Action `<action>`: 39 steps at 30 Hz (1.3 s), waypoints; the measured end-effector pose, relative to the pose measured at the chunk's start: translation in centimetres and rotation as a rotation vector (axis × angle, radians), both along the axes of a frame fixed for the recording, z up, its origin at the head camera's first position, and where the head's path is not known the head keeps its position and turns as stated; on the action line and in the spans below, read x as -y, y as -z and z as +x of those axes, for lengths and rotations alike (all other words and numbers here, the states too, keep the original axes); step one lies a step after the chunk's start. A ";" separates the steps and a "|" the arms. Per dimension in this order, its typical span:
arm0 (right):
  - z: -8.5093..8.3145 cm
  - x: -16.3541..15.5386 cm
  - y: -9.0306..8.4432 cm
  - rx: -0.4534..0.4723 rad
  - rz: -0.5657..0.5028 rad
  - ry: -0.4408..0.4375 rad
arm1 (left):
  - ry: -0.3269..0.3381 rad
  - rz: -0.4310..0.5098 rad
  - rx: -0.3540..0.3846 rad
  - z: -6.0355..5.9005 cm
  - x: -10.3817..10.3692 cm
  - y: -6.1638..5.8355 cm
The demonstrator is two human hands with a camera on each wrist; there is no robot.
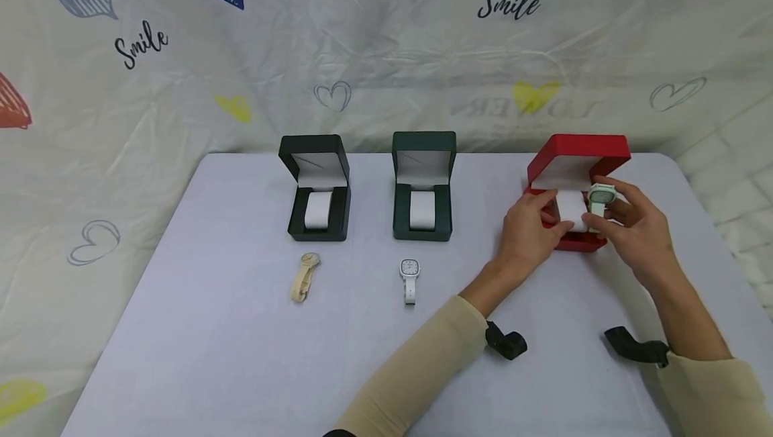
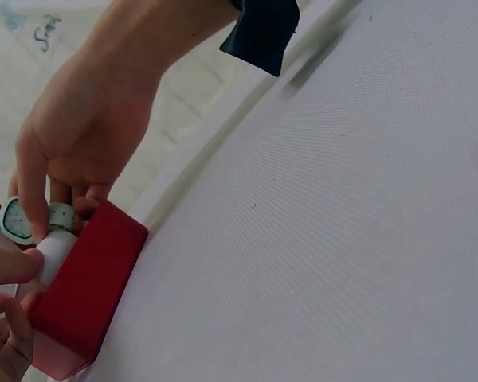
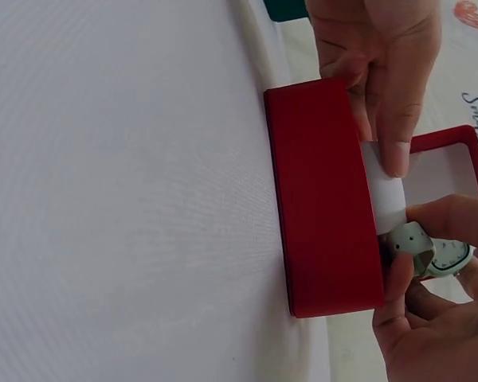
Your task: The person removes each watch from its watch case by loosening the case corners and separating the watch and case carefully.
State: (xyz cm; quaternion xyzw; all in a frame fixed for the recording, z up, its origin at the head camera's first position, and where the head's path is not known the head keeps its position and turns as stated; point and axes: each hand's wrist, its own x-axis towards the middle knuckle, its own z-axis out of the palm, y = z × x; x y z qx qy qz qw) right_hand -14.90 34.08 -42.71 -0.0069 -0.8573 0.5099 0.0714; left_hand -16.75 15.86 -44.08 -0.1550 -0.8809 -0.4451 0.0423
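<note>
At the right of the table stands an open red watch box (image 1: 578, 145) with a white cushion (image 1: 570, 210). My left hand (image 1: 530, 230) holds the cushion, its thumb on the near side and other fingers at the box's left wall. My right hand (image 1: 645, 230) grips a pale green watch (image 1: 602, 194) right beside the cushion's right end. In the right wrist view the watch's strap (image 3: 410, 243) is curved, its end close against the cushion (image 3: 385, 191). The left wrist view shows the dial (image 2: 16, 220) facing outward above the red box (image 2: 95, 290).
A black box (image 1: 314, 145) and a dark green box (image 1: 424, 141) stand open to the left, each with a white cushion. Before them lie a beige watch (image 1: 305, 277) and a white watch (image 1: 410, 280). A patterned sheet (image 1: 392, 41) hangs behind the white table (image 1: 229, 329).
</note>
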 end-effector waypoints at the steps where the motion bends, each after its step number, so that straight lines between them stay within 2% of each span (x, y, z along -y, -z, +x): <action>1: 0.0 0.0 0.0 0.004 0.007 0.002 | 0.001 0.003 0.002 0.0 0.0 0.0; 6: 0.0 0.2 0.0 0.009 0.031 0.021 | -0.002 0.020 0.013 -0.1 0.0 -0.1; 19: 0.2 0.3 0.2 -0.016 0.007 0.046 | -0.007 0.041 0.021 -0.3 0.0 -0.1; 27: 0.2 0.4 0.4 0.003 0.018 0.059 | -0.002 0.009 0.012 -0.5 0.1 0.0; 31: 0.2 0.5 0.6 -0.011 0.018 0.061 | 0.006 0.004 0.030 -0.6 0.2 -0.1; 39: 0.2 0.5 0.7 -0.037 -0.043 0.078 | 0.010 0.069 0.088 -0.7 0.6 -0.5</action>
